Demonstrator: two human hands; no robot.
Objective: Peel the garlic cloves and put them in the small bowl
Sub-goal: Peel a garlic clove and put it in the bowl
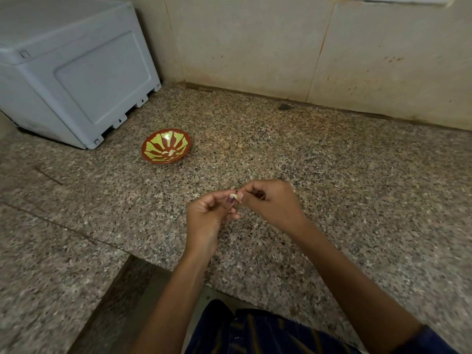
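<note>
Both hands pinch one garlic clove between them, left hand and right hand meeting fingertip to fingertip; small bowl sits well beyond, leftward, on the counter.

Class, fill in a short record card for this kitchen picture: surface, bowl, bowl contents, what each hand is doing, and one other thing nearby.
surface: speckled granite counter
bowl: small red-brown bowl with yellow-green petal pattern, standing left of and beyond the hands
bowl contents: a few pale peeled cloves
item in hand: pale garlic clove, held above the counter
left hand: pinches the clove
right hand: pinches the clove from the other side
nearby: grey plastic box at the back left
</note>
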